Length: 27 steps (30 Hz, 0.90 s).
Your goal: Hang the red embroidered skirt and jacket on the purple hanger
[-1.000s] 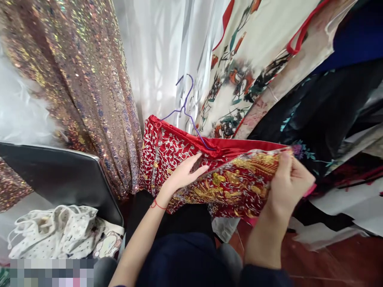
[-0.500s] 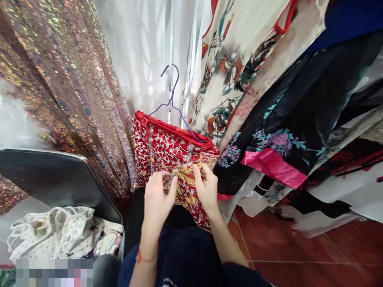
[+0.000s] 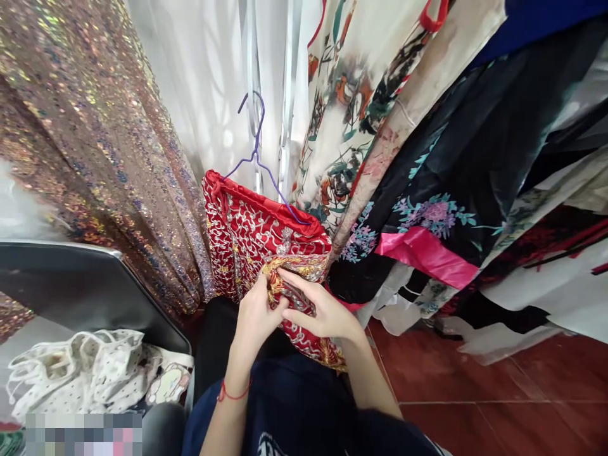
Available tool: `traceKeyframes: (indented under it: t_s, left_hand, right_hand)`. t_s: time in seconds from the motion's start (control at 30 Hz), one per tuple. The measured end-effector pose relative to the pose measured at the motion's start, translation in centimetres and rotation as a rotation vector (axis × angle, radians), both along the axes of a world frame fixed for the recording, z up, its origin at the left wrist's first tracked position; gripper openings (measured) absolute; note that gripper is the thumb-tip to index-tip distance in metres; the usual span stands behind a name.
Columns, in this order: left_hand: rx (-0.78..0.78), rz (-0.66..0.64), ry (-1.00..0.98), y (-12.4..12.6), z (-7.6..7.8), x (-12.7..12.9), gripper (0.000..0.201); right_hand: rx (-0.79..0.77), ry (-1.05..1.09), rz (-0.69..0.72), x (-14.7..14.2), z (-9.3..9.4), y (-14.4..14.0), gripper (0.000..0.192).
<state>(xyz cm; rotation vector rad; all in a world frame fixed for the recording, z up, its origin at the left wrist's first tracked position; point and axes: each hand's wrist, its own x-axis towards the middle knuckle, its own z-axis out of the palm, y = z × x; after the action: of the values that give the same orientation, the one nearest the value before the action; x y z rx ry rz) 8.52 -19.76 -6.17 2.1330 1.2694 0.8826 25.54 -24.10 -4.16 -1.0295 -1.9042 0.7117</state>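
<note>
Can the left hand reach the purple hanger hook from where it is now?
Probably yes: the left hand grips the red embroidered garment just below the purple hanger, and nothing blocks the way up.

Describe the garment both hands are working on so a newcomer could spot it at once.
Start at the white curtain in the middle, between the sequinned drape and the hanging printed robes. Below it, a purple wire hanger carries a red embroidered garment, gripped at its front edge by the left hand and right hand. It alone is red with silver and gold embroidery.
</note>
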Motion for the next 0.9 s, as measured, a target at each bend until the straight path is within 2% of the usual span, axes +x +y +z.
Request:
traceKeyframes:
  t_s: [0.1, 0.17, 0.23, 0.3, 0.37, 0.4, 0.47, 0.57, 0.6, 0.7, 0.8, 0.9]
  left_hand:
    - [0.046, -0.08, -0.03, -0.2, -0.1, 0.6, 0.048]
    - [0.071, -0.065, -0.034, -0.3, -0.1, 1.0, 0.053]
    - [0.079, -0.02, -0.026, -0.3, -0.2, 1.3, 0.046]
    - [0.072, 0.0, -0.023, -0.1, -0.3, 1.5, 0.039]
    - [0.029, 0.034, 0.026, 0.2, -0.5, 1.6, 0.041]
    - [0.001, 0.061, 0.073, 0.3, -0.6, 1.6, 0.044]
    - [-0.045, 0.11, 0.171, 0.7, -1.0, 1.8, 0.045]
    - [-0.078, 0.123, 0.187, 1.1, -1.7, 1.9, 0.04]
    - [-0.086, 0.11, 0.153, 1.2, -1.9, 2.0, 0.039]
    - [-0.118, 0.006, -0.007, 1.1, -2.2, 1.9, 0.041]
    - [-0.184, -0.189, -0.149, 0.5, -1.8, 1.8, 0.036]
    - [-0.228, -0.357, -0.194, -0.4, -0.7, 1.5, 0.026]
  right_hand:
    - [0.088, -0.111, 0.053, 0.6, 0.0, -0.1, 0.081]
    - [0.115, -0.139, 0.077, 0.5, 0.1, -0.1, 0.086]
    - [0.106, -0.135, 0.094, 0.7, 0.3, -0.1, 0.086]
    - [0.055, -0.091, 0.117, 1.7, 0.7, 0.1, 0.066]
    - [-0.03, -0.002, 0.138, 3.6, 0.9, 0.6, 0.036]
    - [-0.067, 0.054, 0.123, 4.8, 0.7, 0.9, 0.029]
    - [-0.093, 0.144, -0.031, 7.3, 0.0, 1.8, 0.028]
    - [-0.053, 0.089, -0.347, 10.2, -2.1, 3.2, 0.013]
    - [-0.048, 0.037, -0.42, 10.8, -2.8, 3.6, 0.015]
    - [-0.041, -0.111, -0.486, 11.5, -4.7, 4.6, 0.05]
    - [-0.007, -0.22, -0.356, 11.2, -5.8, 5.2, 0.073]
    - [-0.01, -0.275, -0.199, 10.2, -6.4, 5.8, 0.075]
